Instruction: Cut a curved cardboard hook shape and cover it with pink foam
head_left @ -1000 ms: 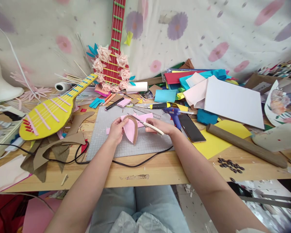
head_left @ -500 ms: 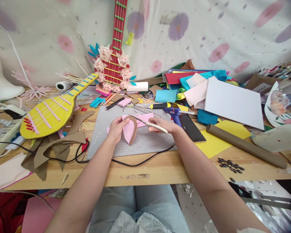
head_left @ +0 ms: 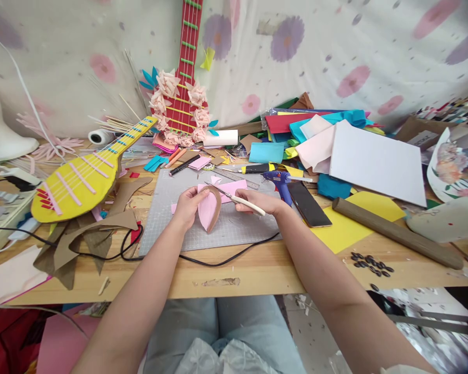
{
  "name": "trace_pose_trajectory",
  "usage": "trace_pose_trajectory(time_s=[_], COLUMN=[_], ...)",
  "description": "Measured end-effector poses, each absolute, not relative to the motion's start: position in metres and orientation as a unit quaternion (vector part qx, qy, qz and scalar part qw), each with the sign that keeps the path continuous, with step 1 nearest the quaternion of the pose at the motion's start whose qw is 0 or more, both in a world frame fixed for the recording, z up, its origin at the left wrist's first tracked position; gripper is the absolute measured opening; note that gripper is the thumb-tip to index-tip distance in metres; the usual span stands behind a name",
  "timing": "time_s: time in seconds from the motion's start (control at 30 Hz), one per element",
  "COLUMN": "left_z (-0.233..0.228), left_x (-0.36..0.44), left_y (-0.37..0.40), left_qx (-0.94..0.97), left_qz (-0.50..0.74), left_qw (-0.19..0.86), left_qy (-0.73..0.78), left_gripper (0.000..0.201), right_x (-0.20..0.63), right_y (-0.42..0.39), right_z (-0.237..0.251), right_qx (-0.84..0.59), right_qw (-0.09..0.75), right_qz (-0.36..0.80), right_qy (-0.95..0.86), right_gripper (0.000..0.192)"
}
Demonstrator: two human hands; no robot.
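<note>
Over the grey cutting mat (head_left: 164, 228), our left hand (head_left: 189, 206) pinches the pink, brown-rimmed petal piece (head_left: 207, 213), while our right hand (head_left: 253, 201) is wrapped around the white-handled scissors (head_left: 249, 205), their blades at its top edge; whether those are parted we cannot tell. Since a second ago, the petal's tip has swung slightly left and a pink sliver (head_left: 216, 180) shows taller past the blades, so we judge the trimming has advanced. Behind lies a pink strip (head_left: 238, 185); rightward, a glue gun (head_left: 283, 188).
</note>
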State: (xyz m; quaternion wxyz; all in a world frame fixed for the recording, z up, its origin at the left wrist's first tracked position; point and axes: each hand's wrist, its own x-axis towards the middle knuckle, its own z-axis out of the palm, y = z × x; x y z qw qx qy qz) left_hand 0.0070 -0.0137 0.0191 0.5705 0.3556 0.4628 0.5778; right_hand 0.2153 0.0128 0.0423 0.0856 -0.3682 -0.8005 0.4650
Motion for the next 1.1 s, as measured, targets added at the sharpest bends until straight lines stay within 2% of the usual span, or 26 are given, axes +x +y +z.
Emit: trace_pose_trajectory(time_s=[0.5, 1.1], left_z=[0.020, 0.021], left_x=[0.006, -0.005], left_y=[-0.013, -0.013], left_qx=[0.357, 0.412], left_qz=[0.577, 0.524], left_qw=[0.577, 0.564], left_qy=[0.455, 0.487], left_gripper=[0.027, 0.025], right_x=[0.216, 0.225], right_y=[0.013, 0.018], right_z=[0.045, 0.047], right_qx=[-0.382, -0.367], right_qw=[0.092, 0.058], right_qz=[0.457, 0.477], right_qy=[-0.798, -0.797], right_gripper=[0.048, 0.046])
